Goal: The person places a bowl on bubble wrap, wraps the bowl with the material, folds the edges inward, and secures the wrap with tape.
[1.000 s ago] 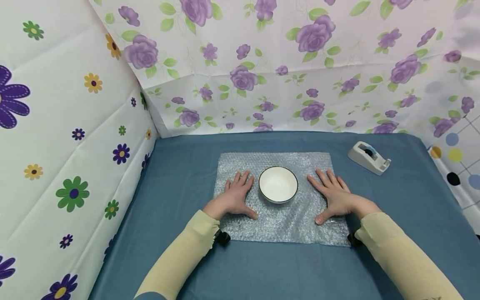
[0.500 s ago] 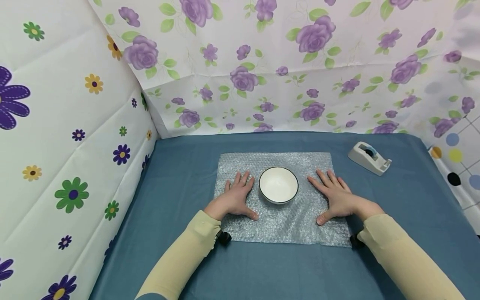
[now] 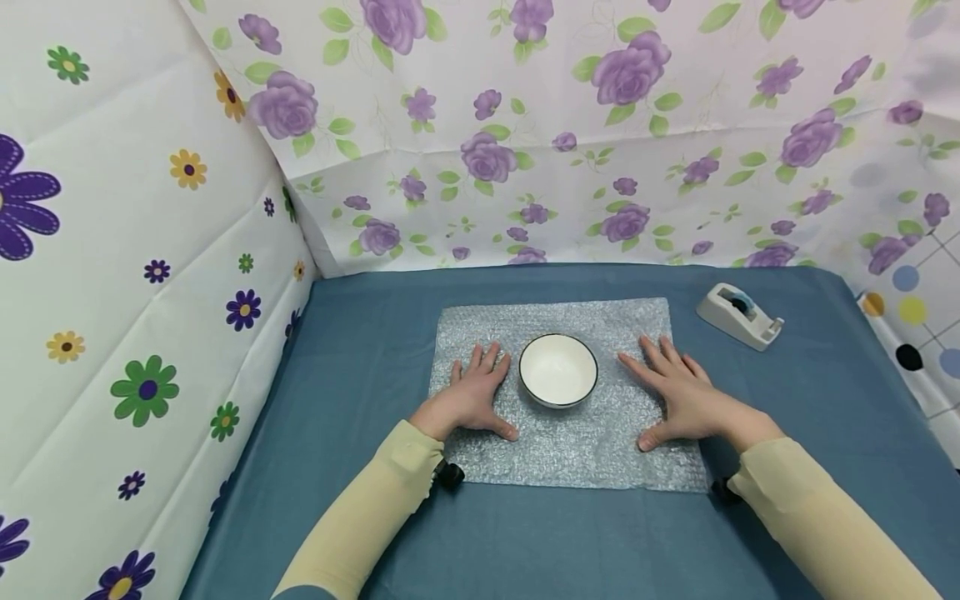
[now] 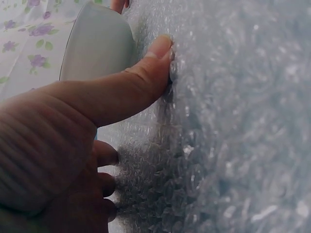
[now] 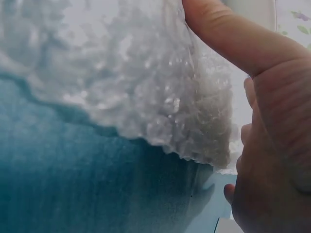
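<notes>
A white bowl (image 3: 558,371) with a dark rim stands upright on a sheet of bubble wrap (image 3: 577,454) laid flat on the table. My left hand (image 3: 474,400) rests on the sheet to the left of the bowl, fingers spread and thumb pointing toward the near side. On the bowl's other side my right hand (image 3: 682,402) presses the sheet near its right edge, also with spread fingers. In the left wrist view the thumb (image 4: 146,73) touches the bubbles, with the bowl (image 4: 99,46) behind it. The right wrist view shows the thumb (image 5: 228,29) on the wrap.
A white tape dispenser (image 3: 738,317) with blue tape stands at the back right, beyond my right hand. Blue cloth (image 3: 375,333) covers the table. Flower-patterned sheets (image 3: 450,125) hang along the back and left side.
My right hand has slid slightly to the right, and the wrap's right edge has shifted outward with it. Creases in the sheet have smoothed. The left hand and bowl look nearly unchanged.
</notes>
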`<action>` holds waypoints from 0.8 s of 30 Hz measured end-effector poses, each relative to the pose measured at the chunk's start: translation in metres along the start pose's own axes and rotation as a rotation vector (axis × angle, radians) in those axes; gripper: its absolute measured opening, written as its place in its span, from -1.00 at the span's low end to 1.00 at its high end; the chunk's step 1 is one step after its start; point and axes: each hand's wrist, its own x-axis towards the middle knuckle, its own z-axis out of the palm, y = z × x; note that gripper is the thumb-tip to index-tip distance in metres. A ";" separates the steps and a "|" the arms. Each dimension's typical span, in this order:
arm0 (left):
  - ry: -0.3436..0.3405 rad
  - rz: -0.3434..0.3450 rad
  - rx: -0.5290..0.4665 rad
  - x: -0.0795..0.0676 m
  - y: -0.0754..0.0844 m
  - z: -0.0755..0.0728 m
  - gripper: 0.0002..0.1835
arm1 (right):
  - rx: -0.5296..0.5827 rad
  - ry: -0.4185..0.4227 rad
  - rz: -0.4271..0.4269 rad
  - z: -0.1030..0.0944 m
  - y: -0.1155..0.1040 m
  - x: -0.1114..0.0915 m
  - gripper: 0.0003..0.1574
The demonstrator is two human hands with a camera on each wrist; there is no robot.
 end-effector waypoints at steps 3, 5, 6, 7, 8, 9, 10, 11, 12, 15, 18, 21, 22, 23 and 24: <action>0.000 0.001 0.006 0.000 0.000 0.000 0.43 | 0.016 0.004 0.008 0.000 0.000 -0.004 0.74; -0.002 0.002 0.006 0.000 0.000 0.000 0.43 | 0.029 0.009 0.015 -0.002 0.000 -0.008 0.72; -0.002 0.002 0.006 0.000 0.000 0.000 0.43 | 0.039 0.013 0.017 -0.002 0.000 -0.010 0.71; -0.002 0.002 0.006 0.001 0.000 0.000 0.43 | 0.050 0.016 0.020 -0.003 0.000 -0.012 0.70; -0.003 0.002 0.006 0.000 0.000 0.000 0.44 | 0.057 0.021 0.021 -0.004 0.001 -0.015 0.68; -0.004 0.003 0.004 0.001 0.000 0.000 0.44 | 0.065 0.028 0.019 -0.005 0.001 -0.017 0.67; -0.006 0.003 0.004 0.001 0.000 0.000 0.44 | 0.071 0.033 0.021 -0.006 0.002 -0.019 0.65; -0.005 0.003 0.001 0.001 0.000 0.000 0.44 | 0.079 0.038 0.022 -0.007 0.003 -0.022 0.61; -0.006 0.002 0.001 0.001 0.000 0.000 0.44 | 0.081 0.044 0.021 -0.007 0.004 -0.025 0.57; -0.009 0.001 -0.003 0.001 0.000 -0.001 0.43 | 0.072 0.073 0.026 -0.008 0.006 -0.034 0.34; -0.008 -0.002 -0.005 0.000 0.001 -0.001 0.44 | 0.055 0.125 0.032 -0.009 0.005 -0.045 0.09; -0.008 -0.004 -0.006 0.000 0.001 -0.001 0.44 | 0.038 0.190 0.053 -0.008 0.002 -0.056 -0.17; -0.008 -0.004 -0.007 0.000 0.002 -0.001 0.44 | 0.031 0.208 0.059 -0.008 0.001 -0.059 -0.27; -0.008 -0.004 -0.007 0.000 0.002 -0.001 0.44 | 0.030 0.222 0.061 -0.007 0.001 -0.062 -0.36; -0.008 -0.005 -0.006 0.000 0.002 -0.001 0.44 | 0.025 0.232 0.062 -0.006 0.001 -0.065 -0.47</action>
